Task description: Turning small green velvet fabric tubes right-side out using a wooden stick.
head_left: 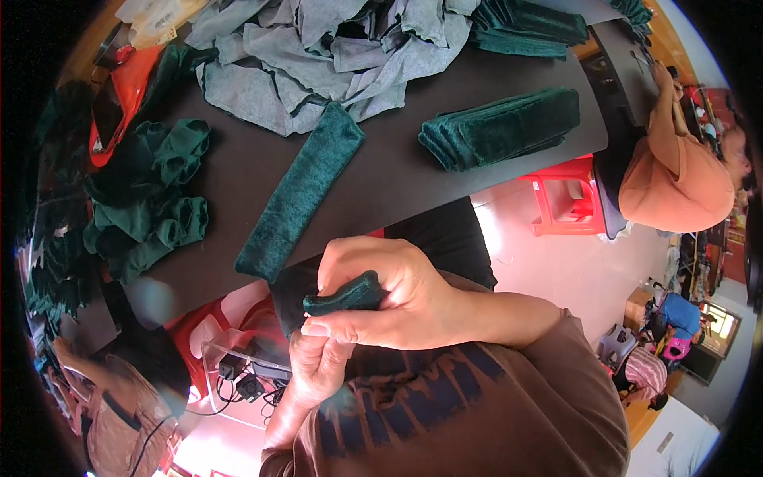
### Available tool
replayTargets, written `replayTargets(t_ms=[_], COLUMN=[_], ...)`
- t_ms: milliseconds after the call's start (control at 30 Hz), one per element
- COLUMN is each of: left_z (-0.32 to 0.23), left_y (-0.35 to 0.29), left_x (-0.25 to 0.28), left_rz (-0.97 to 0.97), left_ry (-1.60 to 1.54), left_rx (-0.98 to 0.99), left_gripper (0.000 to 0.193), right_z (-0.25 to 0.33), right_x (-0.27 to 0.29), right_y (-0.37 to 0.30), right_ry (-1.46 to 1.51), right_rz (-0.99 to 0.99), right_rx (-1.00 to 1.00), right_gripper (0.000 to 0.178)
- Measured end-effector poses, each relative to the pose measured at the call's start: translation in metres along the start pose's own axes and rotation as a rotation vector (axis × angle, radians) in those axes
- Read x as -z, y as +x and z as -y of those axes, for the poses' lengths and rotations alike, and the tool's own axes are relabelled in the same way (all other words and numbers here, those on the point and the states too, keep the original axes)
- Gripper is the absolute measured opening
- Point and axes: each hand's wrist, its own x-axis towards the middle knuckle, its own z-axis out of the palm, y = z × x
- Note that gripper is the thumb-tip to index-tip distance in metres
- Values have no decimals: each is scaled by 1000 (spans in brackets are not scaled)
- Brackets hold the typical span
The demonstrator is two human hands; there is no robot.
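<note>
In front of my chest, a small folded piece of dark green velvet (350,296) is gripped in my right hand (405,290), its thumb along the lower side and the fingers curled over the top. My left hand (318,366) meets it from below, fingers pinched together at the cloth's left end; the right thumb partly covers those fingertips. Just beyond my hands, a flat green velvet strip (302,191) lies slantwise on the dark table (389,179), reaching its near edge. To the right lies a stack of folded green velvet strips (501,129).
Grey-backed cloth pieces (334,60) are heaped at the far side, beside another green stack (528,28). Crumpled green fabric (151,187) and a red bag (127,99) lie left. A red stool (568,195) stands right, near a person in orange (675,179). Another person (127,405) is lower left.
</note>
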Motion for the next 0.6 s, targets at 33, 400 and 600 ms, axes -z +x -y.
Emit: replayTargets(t_ms=[33,400,600], left_z=[-1,-13,-3], left_y=[1,10,7], left_x=[0,0,-4], left_rz=[1,49,43], left_ry=[0,65,80], left_rx=[-1,101,-55], left_gripper=[15,25,25], right_z=[0,7,-2], right_x=[0,14,8], right_y=[0,-1,-3], right_ry=[-7,-109,-26], right_rz=[12,96,119], right_rx=[11,70,65], right_gripper=[18,15,10])
